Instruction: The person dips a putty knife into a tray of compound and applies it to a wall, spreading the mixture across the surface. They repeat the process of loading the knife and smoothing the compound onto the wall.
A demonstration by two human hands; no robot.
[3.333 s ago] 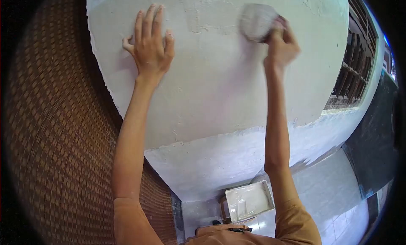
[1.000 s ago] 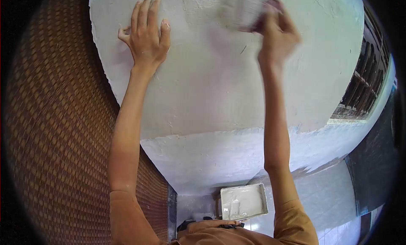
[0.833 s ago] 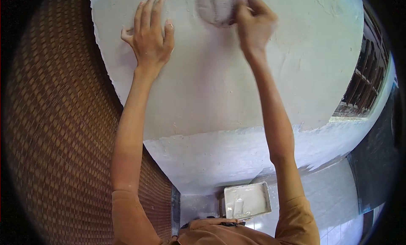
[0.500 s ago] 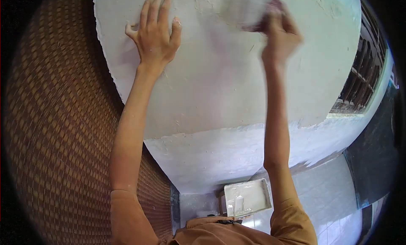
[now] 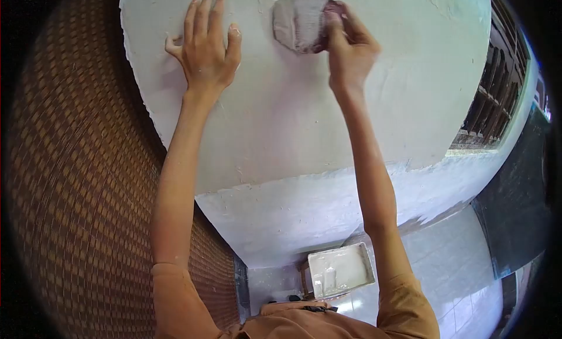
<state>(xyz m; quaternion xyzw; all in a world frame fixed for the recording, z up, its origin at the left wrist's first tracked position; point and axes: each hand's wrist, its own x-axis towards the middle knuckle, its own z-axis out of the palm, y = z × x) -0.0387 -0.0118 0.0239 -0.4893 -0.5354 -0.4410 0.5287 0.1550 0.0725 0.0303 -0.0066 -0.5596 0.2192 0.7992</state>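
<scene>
A pale wall coated with smooth plaster fills the middle of the view. My left hand rests against it at the upper left, fingers spread, holding nothing. To its right, my right hand pinches a flat scraper by its dark red edge, between thumb and fingers. The scraper's broad grey face is smeared with whitish plaster and lies at or close to the wall; its exact contact is hard to tell.
Below stands a rectangular tub of white plaster on a support. A brown woven panel borders the wall on the left. On the right are a barred window opening and a dark board. Pale floor tiles show underneath.
My right hand has swept left across the wall with the scraper, nearer my left hand. The left hand keeps its place on the wall while the view shifts slightly.
</scene>
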